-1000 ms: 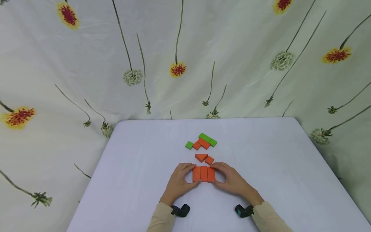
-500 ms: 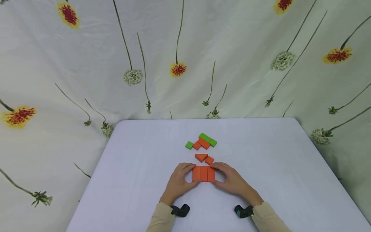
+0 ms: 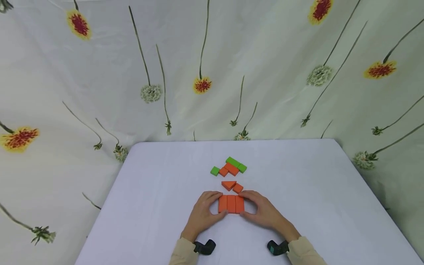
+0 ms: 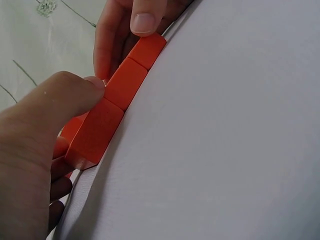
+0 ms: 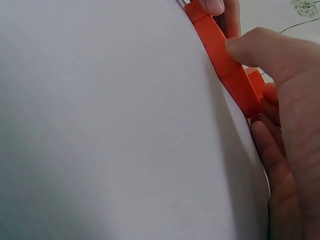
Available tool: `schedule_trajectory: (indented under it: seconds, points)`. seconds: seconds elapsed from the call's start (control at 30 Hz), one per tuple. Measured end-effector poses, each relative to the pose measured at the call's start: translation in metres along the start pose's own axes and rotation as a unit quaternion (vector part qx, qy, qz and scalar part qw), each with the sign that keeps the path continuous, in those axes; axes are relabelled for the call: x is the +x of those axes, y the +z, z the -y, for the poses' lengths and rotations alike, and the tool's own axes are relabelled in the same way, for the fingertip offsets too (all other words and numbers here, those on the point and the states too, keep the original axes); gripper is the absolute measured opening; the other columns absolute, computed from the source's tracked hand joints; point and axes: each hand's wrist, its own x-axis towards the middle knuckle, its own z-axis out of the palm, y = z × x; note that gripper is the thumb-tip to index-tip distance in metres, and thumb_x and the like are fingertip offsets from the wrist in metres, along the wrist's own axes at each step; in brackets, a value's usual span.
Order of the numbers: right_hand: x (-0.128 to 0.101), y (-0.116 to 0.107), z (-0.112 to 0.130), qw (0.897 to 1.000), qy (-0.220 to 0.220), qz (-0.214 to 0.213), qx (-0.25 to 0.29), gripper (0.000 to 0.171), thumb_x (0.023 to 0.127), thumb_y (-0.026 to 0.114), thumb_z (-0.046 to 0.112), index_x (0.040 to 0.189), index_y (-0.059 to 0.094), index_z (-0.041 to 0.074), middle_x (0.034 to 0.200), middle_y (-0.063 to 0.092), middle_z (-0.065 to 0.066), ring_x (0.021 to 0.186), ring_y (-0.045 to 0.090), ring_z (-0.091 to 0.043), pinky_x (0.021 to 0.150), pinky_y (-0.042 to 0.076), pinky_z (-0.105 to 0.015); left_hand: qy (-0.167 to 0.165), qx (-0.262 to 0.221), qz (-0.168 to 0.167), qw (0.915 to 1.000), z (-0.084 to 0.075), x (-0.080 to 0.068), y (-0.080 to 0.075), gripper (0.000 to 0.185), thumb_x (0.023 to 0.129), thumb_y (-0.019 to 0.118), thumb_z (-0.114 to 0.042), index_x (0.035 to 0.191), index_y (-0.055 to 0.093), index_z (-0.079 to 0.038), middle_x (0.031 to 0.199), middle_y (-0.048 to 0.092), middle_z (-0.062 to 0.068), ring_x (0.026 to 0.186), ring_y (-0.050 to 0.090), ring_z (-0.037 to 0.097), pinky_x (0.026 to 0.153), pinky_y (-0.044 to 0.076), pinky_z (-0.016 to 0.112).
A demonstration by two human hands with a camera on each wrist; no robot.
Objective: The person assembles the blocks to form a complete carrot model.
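— Orange blocks [image 3: 231,204], three rectangular ones side by side, are sitting in a tight row near the front middle of the white table [image 3: 159,191]. Who is holding them?

— Both hands are. The left hand [image 3: 202,215] is cupping the left end of the row, thumb and fingers curled around it; the right hand [image 3: 263,212] is doing the same at the right end. The wrist views are showing a thumb from each side pressing on the row's near face.

— So they are squeezing the row together?

— That is how I am reading it. The three pieces are touching with no visible gaps, so this part is looking finished or close to it.

— What is lying beyond them?

— Just behind the row, an orange triangle [image 3: 228,185] and a small orange square block [image 3: 237,188] are lying loose, touching each other. Farther back, a cluster is sitting apart: a green long block [image 3: 233,162], two small green blocks [image 3: 242,168], and two orange pieces [image 3: 231,169] between them.

— How much is remaining, then?

— Judging by the layout, those seven loose pieces are waiting untouched, so I am guessing most of the arranging is still ahead.
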Motion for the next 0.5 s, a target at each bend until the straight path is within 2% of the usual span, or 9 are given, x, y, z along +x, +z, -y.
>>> schedule_trajectory:
  seconds: [0.3, 0.5]
  points:
    - [0.003, -0.002, -0.001, 0.999, -0.032, -0.024, 0.023, 0.053, 0.085, 0.073, 0.038, 0.133, 0.057, 0.021, 0.132, 0.057, 0.009, 0.117, 0.056, -0.009, 0.097, 0.051, -0.033, 0.003, 0.003, -0.011, 0.9999, -0.001, -0.002, 0.002, 0.056, 0.079, 0.074, -0.049, 0.125, 0.064, -0.019, 0.123, 0.060, -0.010, 0.118, 0.051, 0.008, 0.101, 0.048, 0.032]
    - [0.017, -0.011, 0.002, 0.998, -0.034, -0.030, 0.042, 0.047, 0.088, 0.071, 0.030, 0.130, 0.058, 0.014, 0.129, 0.059, 0.002, 0.113, 0.059, -0.015, 0.092, 0.054, -0.032, 0.007, 0.002, -0.013, 0.9999, 0.001, 0.000, 0.003, 0.056, 0.079, 0.074, -0.049, 0.124, 0.065, -0.019, 0.122, 0.061, -0.012, 0.117, 0.051, 0.008, 0.100, 0.049, 0.032]
